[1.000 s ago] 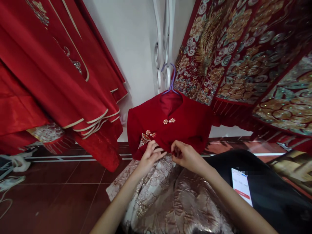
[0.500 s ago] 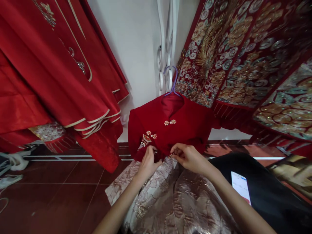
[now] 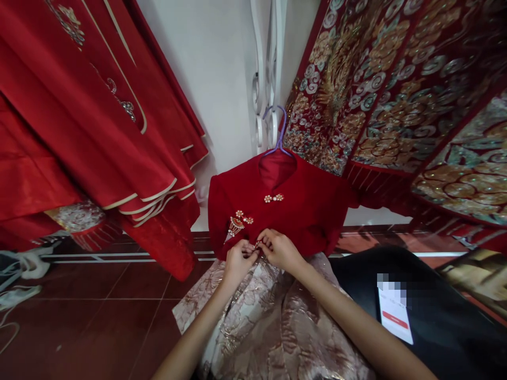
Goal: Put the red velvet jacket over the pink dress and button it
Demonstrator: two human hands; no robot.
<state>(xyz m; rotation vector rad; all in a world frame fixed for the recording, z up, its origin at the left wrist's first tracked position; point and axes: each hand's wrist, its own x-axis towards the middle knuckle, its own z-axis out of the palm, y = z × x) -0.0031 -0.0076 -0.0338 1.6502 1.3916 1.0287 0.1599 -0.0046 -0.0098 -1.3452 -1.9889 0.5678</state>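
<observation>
A small red jacket (image 3: 301, 206) hangs on a purple hanger (image 3: 277, 134) over a pale brocade skirt (image 3: 269, 322). Pearl clasps (image 3: 274, 198) sit at its collar, and a second pearl clasp with a fan charm (image 3: 237, 221) sits lower left. My left hand (image 3: 236, 260) and my right hand (image 3: 280, 249) meet at the jacket's lower front edge. Both pinch a small pearl fastening (image 3: 257, 245) between fingertips.
Red robes with cream piping (image 3: 99, 121) hang at the left. Heavily embroidered red and gold garments (image 3: 396, 89) hang at the right. A phone (image 3: 394, 316) lies on black cloth (image 3: 443, 316) at lower right. White cords (image 3: 19, 279) lie on the red tile floor (image 3: 99, 316).
My hands have drawn together, the right one moving left to meet the left at the fastening on the jacket's lower edge.
</observation>
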